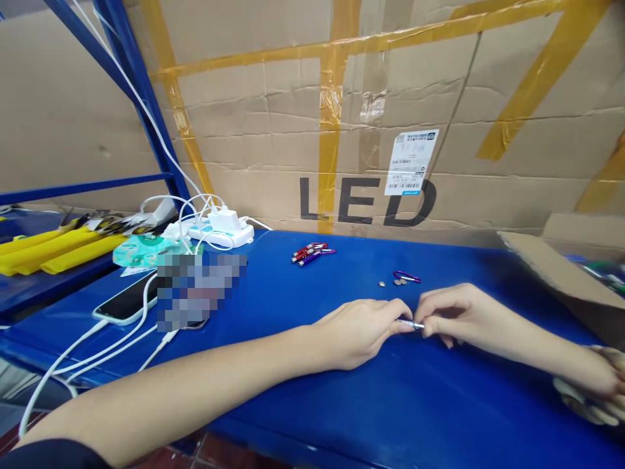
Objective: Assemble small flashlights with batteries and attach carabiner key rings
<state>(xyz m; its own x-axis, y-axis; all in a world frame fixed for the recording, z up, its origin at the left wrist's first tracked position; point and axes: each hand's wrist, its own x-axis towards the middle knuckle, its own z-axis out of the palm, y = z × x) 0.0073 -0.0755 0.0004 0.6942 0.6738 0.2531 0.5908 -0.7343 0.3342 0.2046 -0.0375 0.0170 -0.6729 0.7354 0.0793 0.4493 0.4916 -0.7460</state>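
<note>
My left hand (359,329) and my right hand (452,312) meet near the middle of the blue table (342,397). Both pinch the ends of one small silver pen-like light (410,323), which lies just above the tabletop between the fingertips. Right behind the hands lie a purple carabiner clip (407,277) and two or three small round button cells (390,283). Further back rests a small bundle of red and purple mini lights (310,253).
A phone (127,301) on a white cable lies at the left by a blurred patch. A white power strip with chargers (222,229) sits behind it. Yellow packets (53,251) rest on the left shelf. An open cardboard box (566,273) stands at the right. Taped cartons marked LED (366,130) wall off the back.
</note>
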